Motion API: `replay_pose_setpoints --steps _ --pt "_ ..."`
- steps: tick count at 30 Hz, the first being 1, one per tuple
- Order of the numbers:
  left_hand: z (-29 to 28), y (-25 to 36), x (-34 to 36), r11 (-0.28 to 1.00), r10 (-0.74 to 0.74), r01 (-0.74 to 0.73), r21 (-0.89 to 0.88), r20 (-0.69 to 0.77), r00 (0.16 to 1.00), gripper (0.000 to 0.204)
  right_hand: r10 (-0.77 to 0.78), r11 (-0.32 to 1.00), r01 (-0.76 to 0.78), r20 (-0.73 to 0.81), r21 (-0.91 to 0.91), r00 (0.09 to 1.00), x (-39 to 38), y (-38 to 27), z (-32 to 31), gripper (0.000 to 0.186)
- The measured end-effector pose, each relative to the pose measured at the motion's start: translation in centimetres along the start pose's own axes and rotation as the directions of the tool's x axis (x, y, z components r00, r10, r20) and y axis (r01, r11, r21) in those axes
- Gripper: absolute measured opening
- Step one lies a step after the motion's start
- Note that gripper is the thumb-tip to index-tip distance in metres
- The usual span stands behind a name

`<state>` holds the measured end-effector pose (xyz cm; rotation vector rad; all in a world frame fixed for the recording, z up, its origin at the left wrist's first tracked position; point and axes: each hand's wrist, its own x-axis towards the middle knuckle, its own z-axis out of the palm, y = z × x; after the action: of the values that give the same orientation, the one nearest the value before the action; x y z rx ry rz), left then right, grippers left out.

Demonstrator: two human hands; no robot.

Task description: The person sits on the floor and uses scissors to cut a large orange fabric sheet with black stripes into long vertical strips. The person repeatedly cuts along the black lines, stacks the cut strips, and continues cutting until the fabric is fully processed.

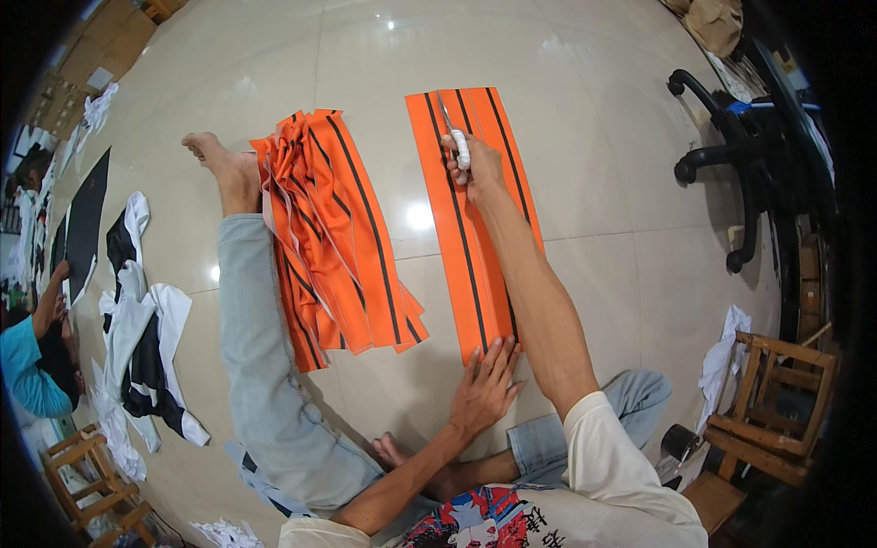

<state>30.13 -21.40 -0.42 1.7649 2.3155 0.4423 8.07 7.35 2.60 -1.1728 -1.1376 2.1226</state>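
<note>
Long orange fabric strips with black lines (448,228) lie flat on the tiled floor in front of me. Near their far end, my right hand (473,164) is closed on scissors with white-wrapped handles (461,148), the blade pointing away from me along the fabric. My left hand (484,388) lies with fingers stretched out, pressing the near end of the strips. A crumpled pile of similar orange striped fabric (333,247) rests to the left, against my outstretched leg.
Black and white fabric pieces (137,320) lie at the left, near another person in a blue top (32,356). Wooden stools (772,393) stand at the lower right and lower left. A black wheeled chair base (731,160) is on the right. Cardboard boxes (100,41) line the upper left.
</note>
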Motion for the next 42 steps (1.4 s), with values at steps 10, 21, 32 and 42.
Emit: replay_pose_setpoints --steps 10,21,32,42 --pt "0.0 0.1 -0.2 1.0 -0.016 0.016 -0.003 0.042 0.999 0.072 -0.015 0.998 0.015 0.002 -0.056 1.0 0.7 -0.4 1.1 0.036" --pt "-1.5 -2.4 1.3 0.952 -0.175 0.133 -0.275 -0.135 0.975 0.071 -0.195 0.972 0.219 0.223 -0.088 0.955 -9.0 0.2 -5.6 0.06" --pt "-7.4 -21.6 21.2 0.929 -0.006 0.06 0.366 -0.146 0.989 0.067 -0.504 0.548 0.535 0.257 -0.643 0.824 -29.0 13.0 -10.0 0.066" --pt "-15.6 -32.5 17.1 0.81 -0.308 0.284 0.513 -0.04 0.95 0.08 -0.409 0.654 0.57 0.402 -0.498 0.82 -25.1 17.0 1.4 0.066"
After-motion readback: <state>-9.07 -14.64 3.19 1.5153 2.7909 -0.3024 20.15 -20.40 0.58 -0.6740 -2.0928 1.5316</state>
